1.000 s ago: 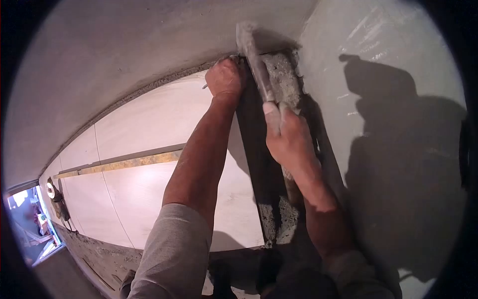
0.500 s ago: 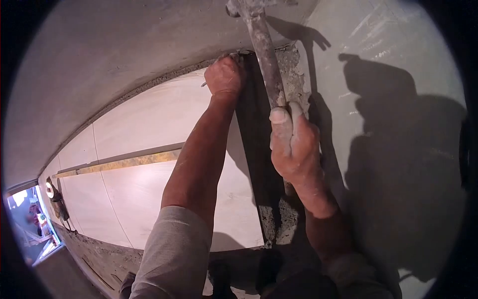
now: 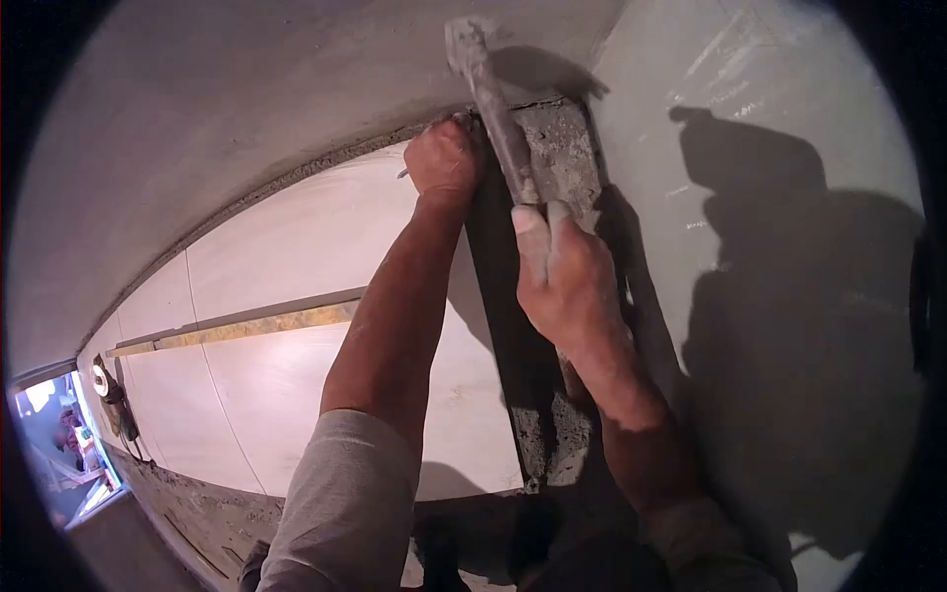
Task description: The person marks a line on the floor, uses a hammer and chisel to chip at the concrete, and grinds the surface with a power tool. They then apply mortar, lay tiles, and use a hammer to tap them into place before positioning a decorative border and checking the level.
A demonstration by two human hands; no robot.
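Note:
My right hand (image 3: 570,266) is closed round the handle of a hammer (image 3: 501,123). Its dusty head (image 3: 466,41) is raised near the far wall, close above my left hand. My left hand (image 3: 441,158) is a fist at the far corner of the pale tiles (image 3: 326,217), by the joint with the wall. From that fist a short, thin metal rod (image 3: 402,174) sticks out to the left; the rest of it is hidden by my fingers. A rough mortar strip (image 3: 565,148), partly in shadow, runs along the tiles' right edge.
A long yellowish bar (image 3: 256,324) lies across the tiles. At the left, a power tool (image 3: 116,400) with a round disc rests by the tile edge. Plastered walls (image 3: 237,109) rise behind and at the right (image 3: 789,247). A lit opening (image 3: 64,444) shows at far left.
The hammer has swung down and left, its head now fully in view and nearer my left hand. My right hand moved slightly left with it. My left hand stays in place.

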